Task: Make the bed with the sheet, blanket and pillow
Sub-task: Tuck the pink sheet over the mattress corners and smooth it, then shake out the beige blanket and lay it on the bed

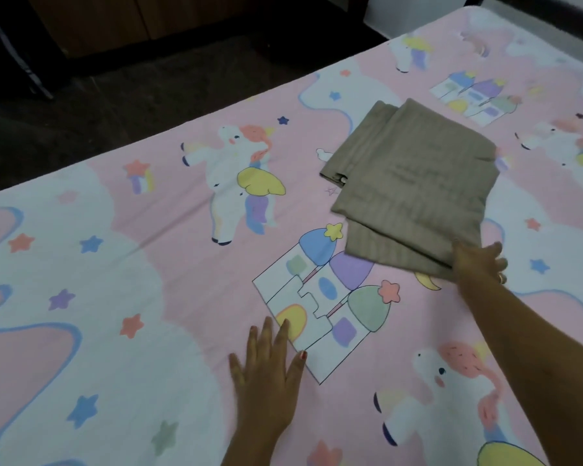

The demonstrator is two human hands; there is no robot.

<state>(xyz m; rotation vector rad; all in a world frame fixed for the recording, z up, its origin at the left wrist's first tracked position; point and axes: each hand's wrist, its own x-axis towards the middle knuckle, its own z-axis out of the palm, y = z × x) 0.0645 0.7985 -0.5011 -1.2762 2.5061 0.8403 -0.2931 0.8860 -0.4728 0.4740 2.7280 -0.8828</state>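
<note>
A pink and white sheet (169, 203) printed with unicorns, castles and stars lies spread flat over the bed. On it, right of centre, rests a folded tan striped cloth (408, 183) with a small snap button at its left edge. My right hand (478, 264) reaches across and takes hold of the cloth's near right corner, its fingers wrapped around the fabric edge. My left hand (266, 375) lies flat on the sheet near me, fingers straight and spread, beside a printed castle. No pillow is in view.
The bed's far edge runs diagonally from left to upper right, with dark floor (122, 105) beyond it. Brown wooden furniture (115, 21) stands at the back, and a dark object (11, 45) leans at the far left.
</note>
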